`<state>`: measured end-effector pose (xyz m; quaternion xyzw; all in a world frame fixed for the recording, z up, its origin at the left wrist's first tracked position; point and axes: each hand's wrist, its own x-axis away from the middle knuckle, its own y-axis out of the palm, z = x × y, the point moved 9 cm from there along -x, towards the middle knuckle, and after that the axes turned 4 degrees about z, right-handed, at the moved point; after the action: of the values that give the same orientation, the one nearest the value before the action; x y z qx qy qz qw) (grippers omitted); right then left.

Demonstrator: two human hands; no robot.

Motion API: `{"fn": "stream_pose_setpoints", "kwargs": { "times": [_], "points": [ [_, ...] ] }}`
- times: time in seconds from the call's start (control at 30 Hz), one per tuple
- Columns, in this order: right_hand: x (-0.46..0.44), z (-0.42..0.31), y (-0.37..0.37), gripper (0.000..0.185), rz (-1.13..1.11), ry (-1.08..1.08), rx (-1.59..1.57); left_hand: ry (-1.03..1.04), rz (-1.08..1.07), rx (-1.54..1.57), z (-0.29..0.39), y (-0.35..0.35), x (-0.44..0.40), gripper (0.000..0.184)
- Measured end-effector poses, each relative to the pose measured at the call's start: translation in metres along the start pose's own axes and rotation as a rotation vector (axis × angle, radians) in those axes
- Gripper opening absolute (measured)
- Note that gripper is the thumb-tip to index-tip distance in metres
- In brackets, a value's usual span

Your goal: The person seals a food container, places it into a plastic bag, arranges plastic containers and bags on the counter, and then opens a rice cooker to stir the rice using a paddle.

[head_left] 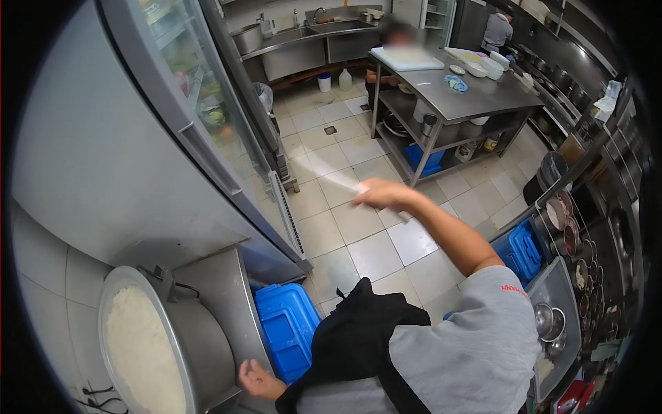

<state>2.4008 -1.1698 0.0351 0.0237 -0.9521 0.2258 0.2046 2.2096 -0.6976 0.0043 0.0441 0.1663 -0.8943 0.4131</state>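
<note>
Out in front over the tiled floor, my right hand (378, 194) is closed round the end of a long, pale, flat tool (327, 172), blurred by motion, which points up and left. Low in the view, my left hand (256, 379) holds nothing, its fingers apart and slightly curled. It is beside a large metal pot (200, 345) filled to near the rim with white food that looks like rice (141, 352). The pot stands at the lower left, next to a steel surface (219, 290).
A glass-door fridge (207, 90) rises at the left. Blue lidded bins (286, 328) stand beside the steel surface. Ahead is a steel table (476, 96), with a person (396, 34) behind it. Another person (497, 31) stands farther back. Bowls (545, 319) lie in a tray at right.
</note>
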Motion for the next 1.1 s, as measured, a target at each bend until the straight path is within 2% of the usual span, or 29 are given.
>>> {"fn": "stream_pose_setpoints", "kwargs": {
  "times": [0.03,0.07,0.1,0.13,0.17,0.23,0.27,0.3,0.37,0.4,0.43,0.5,0.53,0.57,0.6,0.63,0.67,0.7,0.73,0.77,0.8,0.87,0.9,0.97,1.0,1.03,1.07,1.1],
  "points": [
    [0.007,-0.036,0.048,0.031,-0.265,-0.135,0.013,0.0,0.086,-0.091,-0.007,-0.018,-0.003,0.031],
    [0.031,-0.08,0.085,0.036,-0.459,-0.269,-0.089,-0.005,0.097,-0.098,-0.019,-0.029,-0.001,0.031],
    [0.051,-0.113,0.117,0.029,-0.654,-0.301,-0.139,-0.035,0.252,-0.029,-0.039,-0.051,0.002,0.038],
    [0.067,-0.143,0.142,0.03,-0.781,-0.386,-0.126,-0.063,0.411,0.046,-0.06,-0.071,0.006,0.044],
    [0.083,-0.173,0.166,0.03,-0.946,-0.535,-0.124,-0.231,0.419,-0.041,-0.083,-0.085,0.01,0.061],
    [0.1,-0.219,0.196,0.025,-0.974,-0.609,0.001,-0.247,0.468,-0.153,-0.09,-0.105,0.021,0.065],
    [0.109,-0.241,0.215,0.023,-1.036,-0.582,-0.121,-0.234,0.503,-0.249,-0.083,-0.113,0.022,0.068],
    [0.113,-0.262,0.233,0.023,-1.065,-0.634,-0.105,-0.31,0.488,-0.169,-0.08,-0.117,0.024,0.073],
    [0.118,-0.307,0.271,0.024,-0.961,-0.897,0.102,-0.285,0.508,-0.183,-0.06,-0.122,0.023,0.073],
    [0.129,-0.33,0.278,0.028,-0.841,-1.018,0.205,-0.247,0.496,-0.199,-0.048,-0.123,0.021,0.072],
    [0.127,-0.347,0.298,0.024,-0.784,-1.072,0.184,-0.253,0.509,-0.201,-0.039,-0.127,0.021,0.072],
    [0.138,-0.392,0.329,0.02,-0.278,-1.585,0.431,-0.142,0.47,0.015,-0.015,-0.126,0.019,0.069],
    [0.133,-0.41,0.352,0.022,-0.059,-1.633,0.619,-0.029,0.478,-0.094,0.0,-0.129,0.02,0.065],
    [0.131,-0.423,0.369,0.02,0.17,-1.809,0.642,0.066,0.501,-0.226,0.013,-0.134,0.023,0.061],
    [0.127,-0.436,0.394,0.018,0.243,-1.881,0.702,0.165,0.53,-0.246,0.031,-0.135,0.029,0.058],
    [0.125,-0.448,0.41,0.015,0.395,-1.819,1.011,0.255,0.559,-0.281,0.047,-0.133,0.033,0.055],
    [0.139,-0.453,0.404,0.013,0.363,-1.737,1.101,0.303,0.571,-0.297,0.053,-0.136,0.035,0.056],
    [0.13,-0.464,0.431,0.011,0.442,-1.942,0.982,0.354,0.575,-0.309,0.058,-0.138,0.034,0.056],
    [0.139,-0.47,0.439,0.011,0.452,-2.013,0.944,0.344,0.58,-0.364,0.066,-0.141,0.029,0.058],
    [0.113,-0.479,0.479,0.013,0.579,-1.89,1.246,0.342,0.567,-0.411,0.074,-0.144,0.022,0.059],
    [0.121,-0.483,0.489,0.018,0.492,-1.94,1.226,0.364,0.604,-0.388,0.082,-0.15,0.014,0.061],
    [0.14,-0.48,0.513,0.017,0.645,-2.137,1.07,0.381,0.662,-0.375,0.09,-0.165,0.0,0.064],
    [0.14,-0.481,0.529,0.017,0.629,-2.166,1.05,0.396,0.664,-0.384,0.096,-0.169,-0.007,0.069],
    [0.139,-0.48,0.56,0.016,0.725,-2.145,1.208,0.396,0.68,-0.399,0.101,-0.172,-0.019,0.074],
    [0.139,-0.479,0.572,0.016,0.71,-2.162,1.196,0.354,0.641,-0.401,0.098,-0.169,-0.029,0.084],
    [0.14,-0.476,0.579,0.013,0.782,-2.128,1.319,0.319,0.599,-0.403,0.094,-0.167,-0.037,0.095],
    [0.139,-0.476,0.587,0.01,0.857,-2.082,1.442,0.317,0.608,-0.413,0.091,-0.168,-0.04,0.095],
    [0.129,-0.478,0.603,0.01,0.848,-2.091,1.434,0.281,0.592,-0.383,0.082,-0.168,-0.043,0.103]
  ]
}}
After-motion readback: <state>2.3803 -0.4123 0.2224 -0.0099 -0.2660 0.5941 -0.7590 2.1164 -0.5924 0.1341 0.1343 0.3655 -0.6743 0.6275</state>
